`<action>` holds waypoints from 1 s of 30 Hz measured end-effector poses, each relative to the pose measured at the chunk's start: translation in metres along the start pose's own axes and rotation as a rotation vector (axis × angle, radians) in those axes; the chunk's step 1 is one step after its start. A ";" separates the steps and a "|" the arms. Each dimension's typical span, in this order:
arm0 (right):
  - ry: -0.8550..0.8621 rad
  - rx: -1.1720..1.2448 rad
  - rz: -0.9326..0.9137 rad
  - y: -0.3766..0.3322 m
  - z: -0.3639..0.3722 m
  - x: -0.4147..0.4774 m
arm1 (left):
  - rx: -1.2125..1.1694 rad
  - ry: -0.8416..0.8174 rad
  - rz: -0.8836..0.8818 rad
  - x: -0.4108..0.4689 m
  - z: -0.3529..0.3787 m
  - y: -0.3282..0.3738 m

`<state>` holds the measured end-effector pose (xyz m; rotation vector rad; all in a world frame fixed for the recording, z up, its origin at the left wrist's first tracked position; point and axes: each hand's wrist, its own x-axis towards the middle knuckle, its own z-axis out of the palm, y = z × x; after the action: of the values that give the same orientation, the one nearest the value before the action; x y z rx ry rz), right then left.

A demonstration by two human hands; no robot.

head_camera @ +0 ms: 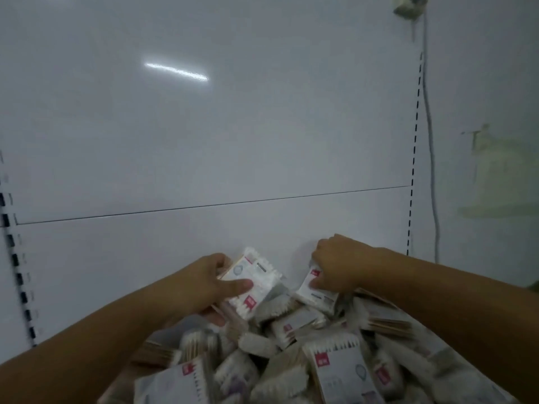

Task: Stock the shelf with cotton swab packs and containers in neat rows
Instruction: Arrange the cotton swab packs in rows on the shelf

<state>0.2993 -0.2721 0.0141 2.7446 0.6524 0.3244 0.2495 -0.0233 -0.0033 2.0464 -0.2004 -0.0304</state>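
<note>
Pile of swab packs (291, 360), near: cut off by the bottom edge; what holds it cannot be told. Print on the packs is too blurred to read.
Left hand (201, 284): fingers hidden behind upper pack (253, 282); only the thumb shows.
Right hand (338, 263): fingertips hidden behind second pack (318, 293).
Both forearms run off frame.
Wall fitting (408, 5), far right: cut by the top edge, blurred.
Slotted upright (17, 272), left: smeared.

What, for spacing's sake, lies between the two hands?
Head view: left hand grips one pack, right hand another pack; bare back panel shows between them.
</note>
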 end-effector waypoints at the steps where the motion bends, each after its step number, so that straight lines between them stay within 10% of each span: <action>1: -0.024 -0.028 -0.002 -0.002 0.003 0.004 | -0.052 0.061 0.007 -0.003 -0.002 0.000; 17: -0.016 0.180 -0.146 0.021 0.005 0.034 | -0.461 0.096 -0.117 0.001 0.008 0.010; 26: 0.367 0.961 -0.307 0.035 -0.019 0.033 | 0.200 0.296 -0.221 -0.010 -0.021 0.024; 30: 0.386 1.205 -0.444 0.033 -0.035 0.026 | -0.107 0.288 -0.165 0.006 0.005 0.039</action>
<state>0.3248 -0.2794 0.0617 3.4298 2.0802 0.4562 0.2498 -0.0464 0.0295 1.9303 0.1469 0.1482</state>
